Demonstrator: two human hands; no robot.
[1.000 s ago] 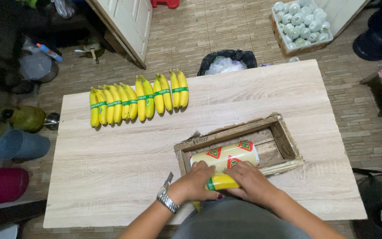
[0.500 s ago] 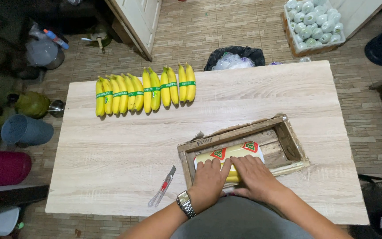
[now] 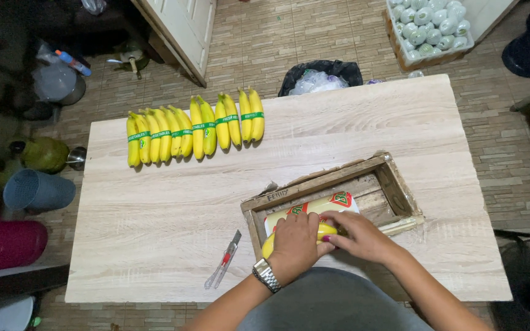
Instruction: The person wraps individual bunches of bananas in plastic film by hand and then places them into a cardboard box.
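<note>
I see both hands at the near edge of the wooden tray [image 3: 400, 184], which lies on the tabletop [image 3: 173, 202]. The left hand [image 3: 294, 245] presses flat over a yellow banana [image 3: 325, 232] and the right hand [image 3: 363, 238] pinches its other end with the fingers, so both are grasping it. The banana lies in the tray, touching a yellow roll of labels [image 3: 314, 208] just behind it. Left of the tray, near it, lies a small cutter knife [image 3: 223, 267]. Far behind the tray sits a row of banded bananas [image 3: 194, 129]
</note>
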